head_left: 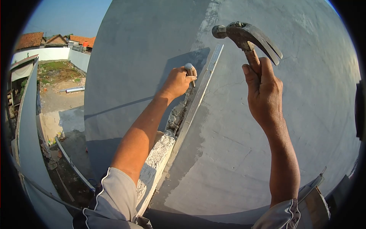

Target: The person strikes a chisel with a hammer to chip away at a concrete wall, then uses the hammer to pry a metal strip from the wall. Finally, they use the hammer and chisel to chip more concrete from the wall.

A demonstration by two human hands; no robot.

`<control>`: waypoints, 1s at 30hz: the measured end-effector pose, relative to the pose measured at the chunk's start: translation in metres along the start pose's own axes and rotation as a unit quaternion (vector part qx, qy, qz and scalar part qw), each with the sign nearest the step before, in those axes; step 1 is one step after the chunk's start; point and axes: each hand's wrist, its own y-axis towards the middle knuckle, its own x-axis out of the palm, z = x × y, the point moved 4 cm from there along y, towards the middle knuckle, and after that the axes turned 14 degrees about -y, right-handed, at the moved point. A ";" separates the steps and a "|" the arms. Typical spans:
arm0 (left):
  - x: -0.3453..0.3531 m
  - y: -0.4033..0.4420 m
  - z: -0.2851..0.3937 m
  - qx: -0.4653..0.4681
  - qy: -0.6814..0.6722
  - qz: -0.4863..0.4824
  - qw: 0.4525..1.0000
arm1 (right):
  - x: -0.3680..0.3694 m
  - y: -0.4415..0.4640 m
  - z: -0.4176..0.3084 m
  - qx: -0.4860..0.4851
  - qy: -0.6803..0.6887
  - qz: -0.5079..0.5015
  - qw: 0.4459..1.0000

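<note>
The left hand (177,82), just left of the pale straight strip (201,87), was closed around a chisel (188,66). The chisel's round metal head stood above the curled fingers and its shaft pointed down beside the strip, near a rough broken groove (175,117) in the grey wall (263,133). To the right of the strip, the right hand (265,91) gripped a claw hammer (240,32) by its brownish handle. The hammer's head rose above that fist: dark, scuffed steel, the round striking face toward the strip's upper end, the split claw curving away from it.
</note>
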 end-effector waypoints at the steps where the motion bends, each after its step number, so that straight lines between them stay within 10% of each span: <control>1: 0.001 0.000 0.002 -0.005 0.011 -0.004 1.000 | -0.004 0.004 0.001 0.007 0.000 0.007 1.000; 13: 0.011 0.010 -0.014 0.073 0.017 0.009 0.997 | 0.007 0.000 -0.022 -0.106 0.099 0.183 0.972; 16: 0.014 0.003 -0.015 0.063 0.012 0.031 0.997 | 0.056 -0.015 -0.015 0.021 -0.117 -0.344 0.931; 30: 0.000 0.019 0.001 0.002 0.015 0.045 0.999 | -0.026 0.025 -0.027 -0.064 0.050 0.149 0.985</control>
